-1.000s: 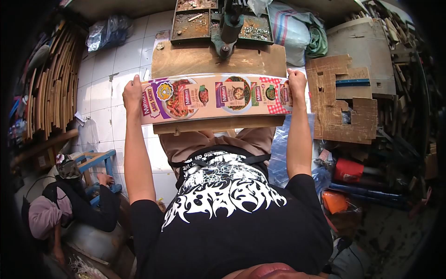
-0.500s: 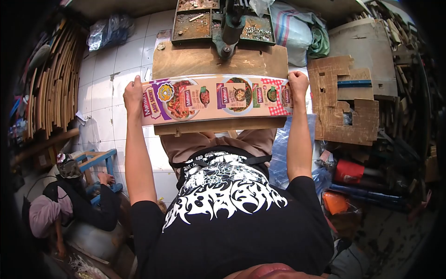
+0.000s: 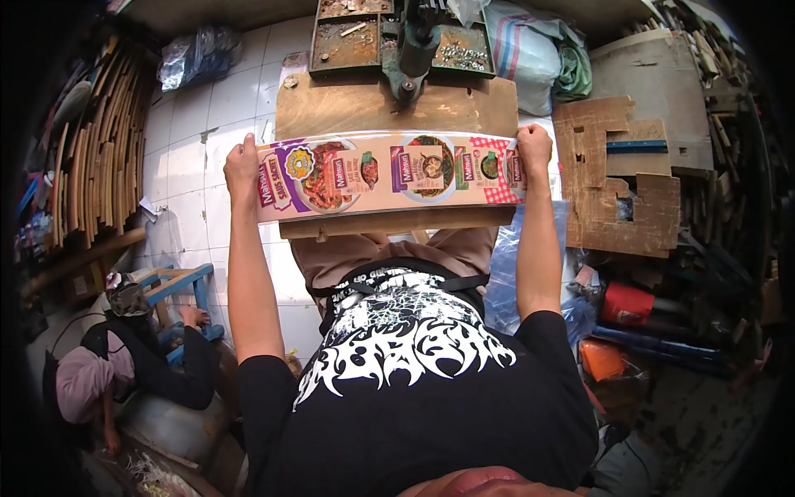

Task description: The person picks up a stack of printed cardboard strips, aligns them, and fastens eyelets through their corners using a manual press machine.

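A long printed sign panel (image 3: 379,192) with food pictures and purple and red-checked ends lies across the wooden board (image 3: 339,103) in front of me. My left hand (image 3: 242,168) is closed around the panel's left end, fingers mostly hidden. At the opposite end, my right hand (image 3: 534,147) is closed in a fist on the panel's edge. The panel is wider than the board, so both ends stick out past it. Just beyond the panel stands a dark metal press (image 3: 414,58), its lower tip above the board.
Behind the board sits a compartmented metal tray (image 3: 348,51) of small parts. Wooden strips (image 3: 103,149) are stacked at the left. Cut boards (image 3: 588,174) and a white sack (image 3: 517,54) stand right. Another person (image 3: 87,381) sits low at the left beside a blue frame (image 3: 178,290).
The whole view has shifted slightly. Both hands keep the same hold on the sign panel, which has not visibly moved on the board.
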`<state>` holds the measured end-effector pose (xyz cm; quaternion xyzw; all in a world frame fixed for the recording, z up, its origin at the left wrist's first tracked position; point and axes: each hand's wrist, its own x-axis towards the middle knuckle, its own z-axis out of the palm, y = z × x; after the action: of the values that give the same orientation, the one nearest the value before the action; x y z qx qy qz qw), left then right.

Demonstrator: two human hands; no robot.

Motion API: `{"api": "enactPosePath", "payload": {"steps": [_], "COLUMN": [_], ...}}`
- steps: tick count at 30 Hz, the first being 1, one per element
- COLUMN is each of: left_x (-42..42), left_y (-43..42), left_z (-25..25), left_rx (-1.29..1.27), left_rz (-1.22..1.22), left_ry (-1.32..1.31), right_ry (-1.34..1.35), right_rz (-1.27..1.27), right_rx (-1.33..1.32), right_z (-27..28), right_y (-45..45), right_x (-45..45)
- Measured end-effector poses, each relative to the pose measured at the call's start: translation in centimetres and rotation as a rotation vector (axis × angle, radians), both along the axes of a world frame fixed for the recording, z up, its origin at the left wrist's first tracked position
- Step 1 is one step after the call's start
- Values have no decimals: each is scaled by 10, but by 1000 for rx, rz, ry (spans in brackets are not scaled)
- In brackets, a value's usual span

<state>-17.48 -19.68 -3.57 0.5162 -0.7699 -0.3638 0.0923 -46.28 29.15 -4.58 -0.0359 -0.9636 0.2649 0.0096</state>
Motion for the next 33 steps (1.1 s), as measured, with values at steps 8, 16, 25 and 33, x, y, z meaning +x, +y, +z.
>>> {"api": "enactPosePath", "payload": {"steps": [8, 16, 25, 33], "left_x": [0, 0, 1, 1], "left_y": [7, 5, 0, 4], "left_z": [12, 10, -5, 8], "left_rx": [7, 18, -59, 6], "left_rz": [11, -1, 5, -8], "left_ry": [-16, -3, 67, 1], "right_ry": [-105, -111, -63, -84], "right_rz": [-24, -37, -31, -129], "right_rx": [83, 76, -409, -650], "right_z": [6, 2, -36, -34], "right_y": [-5, -3, 22, 24], "right_x": [3, -4, -23, -22]}}
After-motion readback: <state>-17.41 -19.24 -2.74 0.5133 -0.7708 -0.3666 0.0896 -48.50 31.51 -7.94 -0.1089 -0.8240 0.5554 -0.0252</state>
